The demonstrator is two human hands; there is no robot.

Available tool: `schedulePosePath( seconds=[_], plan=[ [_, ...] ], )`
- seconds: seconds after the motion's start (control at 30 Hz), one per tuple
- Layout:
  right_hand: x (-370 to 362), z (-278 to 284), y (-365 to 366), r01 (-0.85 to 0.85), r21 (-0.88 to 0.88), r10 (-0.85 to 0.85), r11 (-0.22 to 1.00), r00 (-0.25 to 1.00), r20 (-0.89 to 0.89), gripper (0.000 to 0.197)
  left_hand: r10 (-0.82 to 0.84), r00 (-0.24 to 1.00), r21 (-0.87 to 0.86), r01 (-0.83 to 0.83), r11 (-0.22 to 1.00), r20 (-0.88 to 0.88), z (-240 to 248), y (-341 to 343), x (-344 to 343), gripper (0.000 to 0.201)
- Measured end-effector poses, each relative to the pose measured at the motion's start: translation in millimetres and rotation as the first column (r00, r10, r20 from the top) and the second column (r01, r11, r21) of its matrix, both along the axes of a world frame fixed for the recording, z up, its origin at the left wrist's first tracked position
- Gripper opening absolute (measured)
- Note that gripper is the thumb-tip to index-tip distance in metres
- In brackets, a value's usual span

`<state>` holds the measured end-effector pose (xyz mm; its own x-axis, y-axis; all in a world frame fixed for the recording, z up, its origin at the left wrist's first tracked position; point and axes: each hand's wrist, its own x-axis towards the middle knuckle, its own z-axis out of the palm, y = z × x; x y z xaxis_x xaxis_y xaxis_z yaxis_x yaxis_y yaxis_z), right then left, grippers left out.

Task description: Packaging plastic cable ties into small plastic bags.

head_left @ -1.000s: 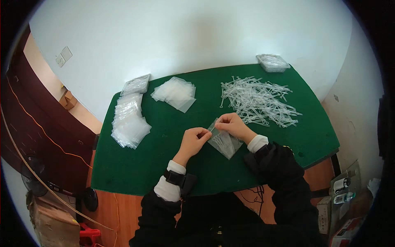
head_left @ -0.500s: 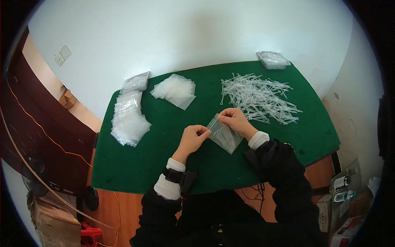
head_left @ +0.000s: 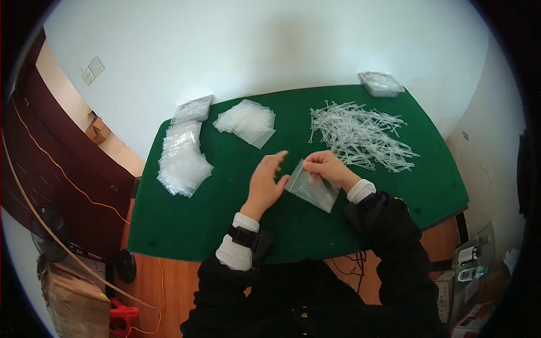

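My right hand [head_left: 326,167] pinches a top corner of a clear zip bag [head_left: 315,191], which hangs tilted over the green table. Inside the bag lie several thin clear sticks. At the bag's left corner is my left hand [head_left: 266,183], its fingers spread and its thumb close to the edge; whether the thumb touches cannot be made out. Beyond my right hand spreads a heap of loose clear sticks with small looped ends [head_left: 360,135]. A loose pile of flat clear bags [head_left: 248,121] lies farther back, left of the middle.
Along the left side of the green table [head_left: 225,208] runs a fanned row of clear bags [head_left: 183,166], with a clear tray [head_left: 193,110] behind it. Another clear tray [head_left: 381,84] stands at the back right by the wall. A bottle [head_left: 472,274] lies at the lower right.
My left hand has let go of the bag's edge and spread its fingers. My right hand still holds the bag, now turned slightly and a little farther right.
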<state>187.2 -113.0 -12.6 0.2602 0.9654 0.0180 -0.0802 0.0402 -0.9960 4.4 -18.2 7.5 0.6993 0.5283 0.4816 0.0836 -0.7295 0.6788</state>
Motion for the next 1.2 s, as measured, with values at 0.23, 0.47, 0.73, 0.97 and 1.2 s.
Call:
schedulePosePath(
  seconds=[0.23,0.47,0.73,0.97,1.2],
  plan=[
    [-4.5,1.3,-3.7,-0.154,-0.054,0.159,0.987,0.983,0.091,0.012,-0.336,0.94,0.224,0.317,0.922,0.054,4.7,-5.1,1.9,0.019],
    [-7.5,7.7,-6.1,-0.218,-0.134,0.229,0.967,0.971,0.073,0.016,-0.426,0.896,0.228,0.392,0.891,0.124,-1.1,2.0,4.3,0.014],
    [3.6,18.1,-10.7,-0.194,-0.114,0.184,0.974,0.978,-0.094,0.021,-0.231,0.966,0.056,0.226,0.972,0.113,-2.1,2.2,0.9,0.01],
    [9.0,19.3,-16.7,-0.308,-0.099,0.306,0.946,0.951,-0.029,0.02,-0.081,0.992,-0.346,0.11,0.932,0.096,-13.7,10.8,1.2,0.015],
    [11.2,21.7,-17.7,-0.19,-0.238,0.222,0.952,0.968,0.115,0.018,-0.072,0.997,-0.616,0.065,0.785,0.014,-18.4,18.2,1.1,0.015]
  ],
)
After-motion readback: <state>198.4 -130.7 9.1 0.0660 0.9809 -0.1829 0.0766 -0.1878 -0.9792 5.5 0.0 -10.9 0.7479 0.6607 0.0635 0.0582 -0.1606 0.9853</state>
